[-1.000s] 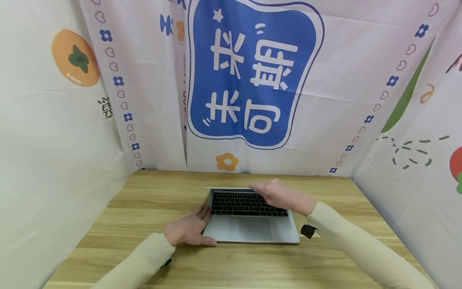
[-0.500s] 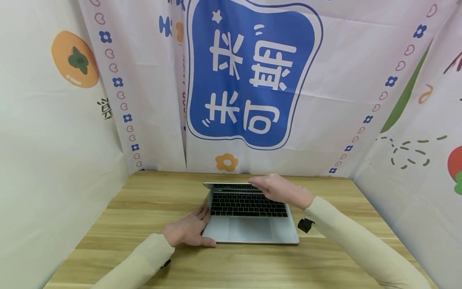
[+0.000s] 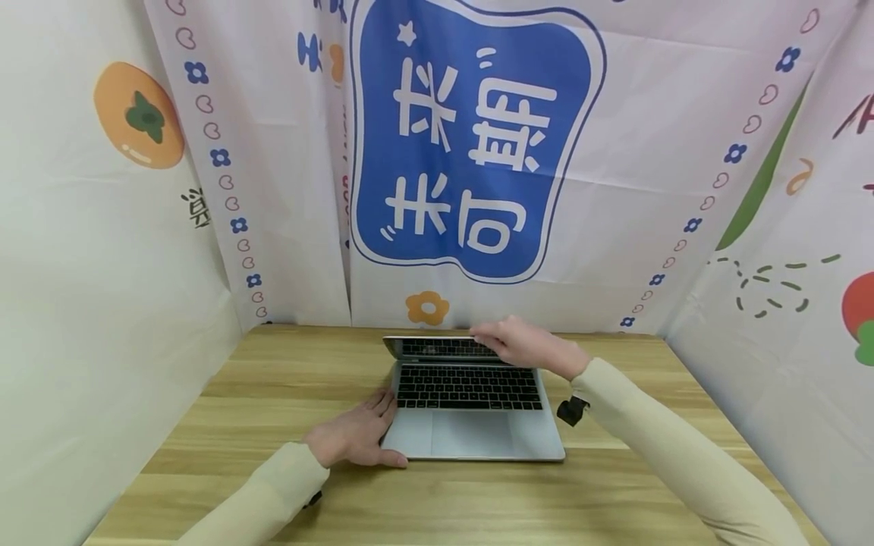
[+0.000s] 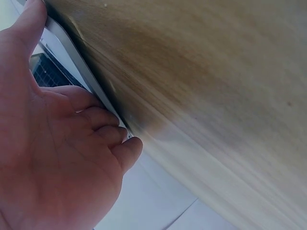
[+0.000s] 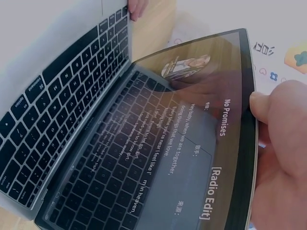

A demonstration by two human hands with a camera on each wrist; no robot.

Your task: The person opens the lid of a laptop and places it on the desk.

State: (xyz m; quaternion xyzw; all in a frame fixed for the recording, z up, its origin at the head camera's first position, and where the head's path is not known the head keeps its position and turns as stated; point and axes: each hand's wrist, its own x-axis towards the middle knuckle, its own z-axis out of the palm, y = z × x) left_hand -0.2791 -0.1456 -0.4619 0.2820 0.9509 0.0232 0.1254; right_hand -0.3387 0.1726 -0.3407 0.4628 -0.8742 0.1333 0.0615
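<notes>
A silver laptop (image 3: pixel 471 436) lies on the wooden table with its lid (image 3: pixel 437 347) partly raised. My left hand (image 3: pixel 355 436) rests against the left side of the base, fingers extended along that edge and thumb by the front corner; in the left wrist view the fingertips touch the laptop's rim (image 4: pixel 79 60). At the top edge of the lid my right hand (image 3: pixel 526 345) holds the rim toward its right end. In the right wrist view the thumb presses the lid's edge and the other fingers are mostly hidden behind it. White song lyrics show on the lit screen (image 5: pixel 192 139).
Around the laptop is the bare wooden tabletop (image 3: pixel 287 371). A printed cloth (image 3: pixel 293 152) hangs behind the table, with more cloth at both sides. Each wrist wears a small black camera, the right one (image 3: pixel 572 410) hanging below the sleeve.
The lid has tilted further up and back, uncovering more keyboard and screen. My right hand has risen slightly and moved away with it. The left hand has stayed in place.
</notes>
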